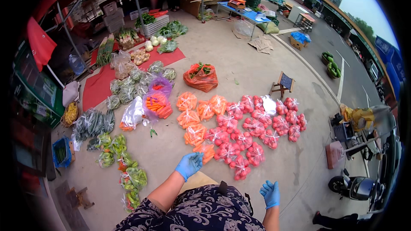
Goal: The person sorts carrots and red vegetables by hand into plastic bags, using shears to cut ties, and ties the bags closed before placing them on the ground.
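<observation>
My left hand [189, 165], in a blue glove, is in front of my body with its fingers stretched loosely to the right. Just beyond those fingers lies a clear bag of carrots [206, 151]; whether they touch cannot be made out. My right hand [270, 194], gloved in blue too, hangs open at the lower right and holds nothing. Ahead on the ground are several more bags of carrots [195, 134]. Right of them spreads a group of tied clear bags of round pinkish-red produce, perhaps tomatoes [228, 152].
Bags of green and red peppers [133, 179] line the left. Beyond them sit a purple bag of carrots [158, 104], an orange-red bag of greens [200, 77] and a red mat [95, 90] with vegetables. A folding stool [282, 84] stands ahead right; a scooter [357, 187] stands far right.
</observation>
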Motion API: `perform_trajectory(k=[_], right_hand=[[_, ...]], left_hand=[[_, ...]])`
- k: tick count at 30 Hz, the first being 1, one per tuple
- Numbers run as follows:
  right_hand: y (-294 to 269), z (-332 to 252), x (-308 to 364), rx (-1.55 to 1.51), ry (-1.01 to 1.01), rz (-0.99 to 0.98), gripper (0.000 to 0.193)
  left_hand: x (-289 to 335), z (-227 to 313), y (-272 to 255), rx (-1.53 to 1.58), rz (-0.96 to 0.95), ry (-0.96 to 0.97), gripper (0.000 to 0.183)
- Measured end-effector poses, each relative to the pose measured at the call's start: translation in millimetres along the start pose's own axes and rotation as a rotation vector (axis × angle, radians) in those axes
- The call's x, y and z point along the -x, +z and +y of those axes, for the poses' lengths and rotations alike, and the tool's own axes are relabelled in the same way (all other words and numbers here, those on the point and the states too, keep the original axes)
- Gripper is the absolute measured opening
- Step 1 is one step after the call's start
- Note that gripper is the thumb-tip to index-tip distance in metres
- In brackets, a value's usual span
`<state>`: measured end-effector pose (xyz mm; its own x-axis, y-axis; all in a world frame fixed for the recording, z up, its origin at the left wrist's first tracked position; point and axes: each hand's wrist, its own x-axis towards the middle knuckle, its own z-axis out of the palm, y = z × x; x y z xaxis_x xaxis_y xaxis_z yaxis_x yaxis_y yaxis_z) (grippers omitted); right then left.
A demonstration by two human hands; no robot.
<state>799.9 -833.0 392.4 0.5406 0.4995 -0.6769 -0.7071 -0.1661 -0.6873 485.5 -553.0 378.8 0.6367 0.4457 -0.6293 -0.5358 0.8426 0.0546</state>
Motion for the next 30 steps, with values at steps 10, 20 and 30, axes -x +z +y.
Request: perform_trajectory(k=[10, 20, 30], right_hand=[[86, 6, 114, -0.934, -0.319, -0.328, 0.07], [79, 60, 170, -1.05, -0.347, -0.336, 0.077], [6, 73, 199, -1.005, -0.341, -0.278, 0.076]], left_hand=[[-67, 34, 64, -0.29, -0.197, -0.317, 0.025], [22, -62, 113, -0.363, -0.479, -0.676, 0.068], [52, -91, 53, -0.283, -0.38, -0.613, 0.074]])
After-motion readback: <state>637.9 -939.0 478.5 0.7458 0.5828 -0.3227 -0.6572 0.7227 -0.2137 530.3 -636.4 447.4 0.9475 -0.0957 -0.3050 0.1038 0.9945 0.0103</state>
